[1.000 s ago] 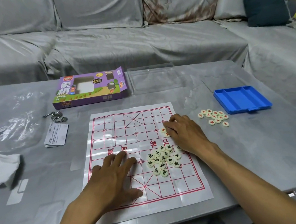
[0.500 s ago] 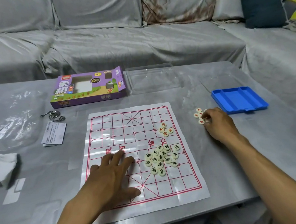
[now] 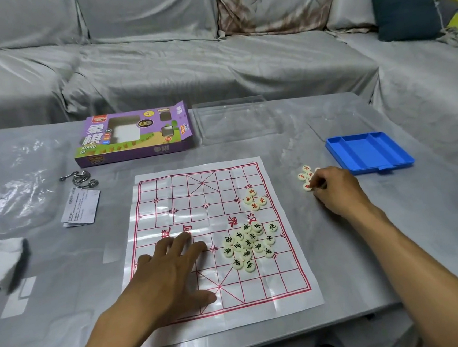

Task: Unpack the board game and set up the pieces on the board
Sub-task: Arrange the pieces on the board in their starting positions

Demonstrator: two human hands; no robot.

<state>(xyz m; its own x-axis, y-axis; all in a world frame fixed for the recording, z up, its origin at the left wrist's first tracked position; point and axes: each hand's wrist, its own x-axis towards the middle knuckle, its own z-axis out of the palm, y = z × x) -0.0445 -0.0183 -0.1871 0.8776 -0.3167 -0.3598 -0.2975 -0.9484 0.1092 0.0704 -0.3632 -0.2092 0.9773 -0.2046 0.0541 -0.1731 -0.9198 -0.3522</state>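
A white paper board [image 3: 175, 206] with a red grid lies flat on the grey table. My left hand [image 3: 173, 271] presses palm-down on its near-left part, fingers spread. A heap of cream discs with black characters [image 3: 250, 244] sits on the board's right half. Several red-character discs [image 3: 255, 200] lie farther back on the board. My right hand [image 3: 336, 191] rests on the table right of the board, fingers curled over a cluster of red-character discs [image 3: 305, 175]. Whether a disc is pinched is hidden by the fingers.
The purple game box [image 3: 134, 135] lies behind the board, with a clear plastic lid [image 3: 231, 120] beside it. A blue tray [image 3: 368, 151] sits far right. Metal ring puzzle [image 3: 79, 180], a leaflet [image 3: 81, 207] and a white cloth [image 3: 1, 259] lie left. A covered sofa stands behind.
My right hand left the board's right side, where several red discs now lie, and went right to the red disc cluster beside the blue tray. My left hand stayed put.
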